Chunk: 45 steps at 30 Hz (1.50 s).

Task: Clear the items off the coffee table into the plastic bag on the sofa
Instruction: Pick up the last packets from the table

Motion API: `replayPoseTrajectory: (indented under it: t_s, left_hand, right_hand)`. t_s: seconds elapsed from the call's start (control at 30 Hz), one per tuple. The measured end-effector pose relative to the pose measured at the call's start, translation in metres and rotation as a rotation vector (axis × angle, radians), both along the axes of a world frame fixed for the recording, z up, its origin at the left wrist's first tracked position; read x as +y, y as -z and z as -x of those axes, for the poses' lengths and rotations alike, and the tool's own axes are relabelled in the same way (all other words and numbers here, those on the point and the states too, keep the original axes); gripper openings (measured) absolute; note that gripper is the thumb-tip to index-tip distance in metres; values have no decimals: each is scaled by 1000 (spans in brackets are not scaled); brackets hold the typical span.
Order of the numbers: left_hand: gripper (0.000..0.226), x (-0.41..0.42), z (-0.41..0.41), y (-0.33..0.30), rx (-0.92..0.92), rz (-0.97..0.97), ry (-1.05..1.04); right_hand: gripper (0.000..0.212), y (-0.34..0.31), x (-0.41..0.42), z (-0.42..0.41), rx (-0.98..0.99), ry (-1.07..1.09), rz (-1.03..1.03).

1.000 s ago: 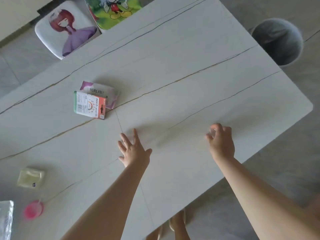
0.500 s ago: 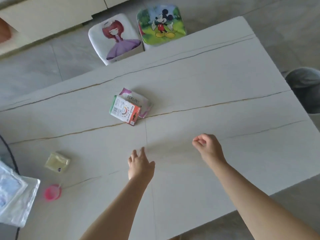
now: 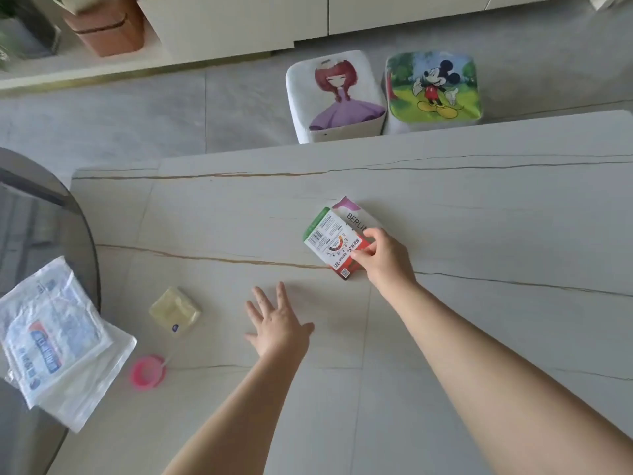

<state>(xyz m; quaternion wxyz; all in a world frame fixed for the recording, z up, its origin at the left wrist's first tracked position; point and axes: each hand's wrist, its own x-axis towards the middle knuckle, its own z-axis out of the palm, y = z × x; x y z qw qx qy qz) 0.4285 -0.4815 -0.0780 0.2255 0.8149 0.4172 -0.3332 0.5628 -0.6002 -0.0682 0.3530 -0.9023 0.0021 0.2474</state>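
Still early in the clearing, by the look of it: red-and-green packet (image 3: 330, 241) sitting mid-frame on the coffee table (image 3: 479, 207), overlapping a white Berlin pouch (image 3: 356, 217) tucked under it. Also left on the top: yellowish sachet (image 3: 175, 311) and pink lid (image 3: 148, 371) at lower left, plus a flat plastic bag (image 3: 51, 334) hanging over the table's left edge (sofa itself not in frame, so can't tell if that's the bag). Right hand (image 3: 383, 260) curled, thumb and fingers pinching the packet's right corner. Left hand (image 3: 277, 323) spread flat, fingers straight, holding nothing, maybe resting on the tabletop, hard to say
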Motion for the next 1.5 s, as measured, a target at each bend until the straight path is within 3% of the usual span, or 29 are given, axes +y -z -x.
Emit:
replayPoseTrajectory:
  t_s: [0.2, 0.27, 0.37, 0.47, 0.53, 0.7, 0.87, 1.0, 1.2, 1.3, 1.33, 1.4, 1.5]
  left_hand:
    - [103, -4, -11, 16, 10, 21, -88]
    - [104, -3, -12, 17, 21, 36, -97]
    - [102, -2, -13, 18, 20, 43, -99]
    - [102, -2, -14, 19, 24, 45, -82]
    - [102, -2, -14, 21, 23, 50, -73]
    - [102, -1, -14, 22, 26, 64, -50]
    - [96, 4, -9, 18, 27, 59, -2]
    - [72, 39, 20, 0, -168, 99, 21]
    - [45, 111, 91, -29, -299, 6, -193]
    - [35, 130, 125, -32, -259, -19, -484]
    - [33, 135, 135, -31, -243, -31, -601]
    - [41, 143, 149, -28, -201, -68, -769]
    - [61, 147, 153, -19, -156, -86, -860]
  right_hand:
    - [33, 19, 29, -18, -71, -66, 312]
    - [19, 21, 31, -18, -58, -46, 298]
    - [39, 16, 33, -23, -60, -42, 240]
    - [25, 14, 31, -36, -144, -130, 316]
    - [31, 19, 28, -42, -170, -147, 347]
    - [33, 33, 33, -31, -79, -36, 269]
    - [15, 19, 52, 2, 41, -4, 69]
    - [10, 0, 72, 44, 145, -76, -21]
    - [17, -14, 108, 86, 163, -136, -61]
    - [17, -19, 122, 105, 193, -138, -90]
    - [29, -20, 126, 112, 224, -127, -121]
    - [54, -20, 130, 124, 283, -122, -152]
    - [67, -13, 134, 139, 304, -142, -95]
